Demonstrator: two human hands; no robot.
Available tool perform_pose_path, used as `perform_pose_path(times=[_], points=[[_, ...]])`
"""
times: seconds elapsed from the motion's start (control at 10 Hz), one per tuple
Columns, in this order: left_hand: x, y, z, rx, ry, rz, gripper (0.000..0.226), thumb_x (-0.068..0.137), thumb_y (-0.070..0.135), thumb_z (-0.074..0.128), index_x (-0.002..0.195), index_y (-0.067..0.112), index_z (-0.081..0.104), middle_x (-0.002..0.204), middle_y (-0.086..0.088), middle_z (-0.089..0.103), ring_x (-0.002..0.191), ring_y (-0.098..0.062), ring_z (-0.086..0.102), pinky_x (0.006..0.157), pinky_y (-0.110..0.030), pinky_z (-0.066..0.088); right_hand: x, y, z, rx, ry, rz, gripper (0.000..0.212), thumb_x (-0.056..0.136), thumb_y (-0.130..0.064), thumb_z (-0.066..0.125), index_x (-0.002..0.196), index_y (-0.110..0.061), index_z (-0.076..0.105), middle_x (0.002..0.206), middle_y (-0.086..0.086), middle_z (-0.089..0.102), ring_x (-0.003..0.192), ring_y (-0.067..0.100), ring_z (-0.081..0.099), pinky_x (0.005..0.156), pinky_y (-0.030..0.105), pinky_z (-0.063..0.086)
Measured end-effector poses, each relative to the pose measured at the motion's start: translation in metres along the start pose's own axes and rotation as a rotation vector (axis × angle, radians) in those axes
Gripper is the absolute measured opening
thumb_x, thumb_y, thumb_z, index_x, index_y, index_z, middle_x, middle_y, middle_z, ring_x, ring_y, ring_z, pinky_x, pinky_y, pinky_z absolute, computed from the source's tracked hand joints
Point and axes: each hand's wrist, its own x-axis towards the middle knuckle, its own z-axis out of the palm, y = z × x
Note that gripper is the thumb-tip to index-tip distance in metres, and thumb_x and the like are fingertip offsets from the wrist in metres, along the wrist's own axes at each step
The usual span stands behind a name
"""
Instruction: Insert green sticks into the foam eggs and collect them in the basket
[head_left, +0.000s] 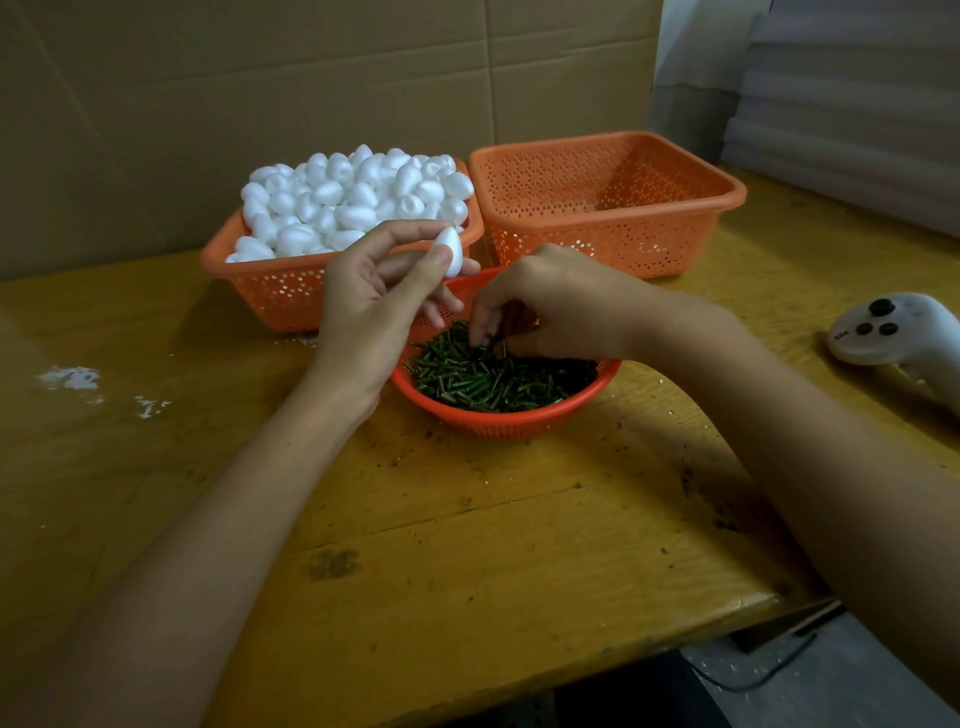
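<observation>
Before the square orange perforated basket (280, 296) heaped with white foam eggs (353, 197), a single white foam egg (451, 252) is pinched between the thumb and fingertips of the left hand (363, 317) and held raised, apparently so that its end is presented for a stick. The right hand (566, 306) is dipped, fingers curled, into the short green sticks (483, 382) pooled in the round orange plastic bowl (498, 423); whether one is already pinched cannot be told. At the right, an empty square orange basket (597, 244) is set ready, presumably for finished eggs.
</observation>
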Motion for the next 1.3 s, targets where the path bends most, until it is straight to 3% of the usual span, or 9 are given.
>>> perform_pose_path(times=[0.7, 1.3], points=[[-0.0032, 0.0037, 0.0000, 0.031, 0.001, 0.001, 0.022, 0.091, -0.007, 0.074, 0.099, 0.011, 0.064, 0.105, -0.009, 0.081, 0.081, -0.024, 0.075, 0.068, -0.027, 0.058, -0.0008, -0.0010, -0.0015, -0.010, -0.002, -0.005, 0.037, 0.080, -0.002, 0.077, 0.108, -0.026, 0.079, 0.100, -0.011, 0.076, 0.096, 0.006, 0.069, 0.093, 0.037, 0.054], [-0.0033, 0.0013, 0.0005, 0.061, 0.009, -0.007, 0.017, 0.093, -0.006, 0.073, 0.102, 0.005, 0.063, 0.104, -0.009, 0.080, 0.078, -0.020, 0.072, 0.067, -0.027, 0.056, 0.0000, -0.0010, -0.0006, -0.006, -0.002, -0.008, 0.036, 0.079, -0.003, 0.077, 0.108, -0.025, 0.079, 0.099, -0.011, 0.076, 0.095, 0.007, 0.070, 0.092, 0.038, 0.054]])
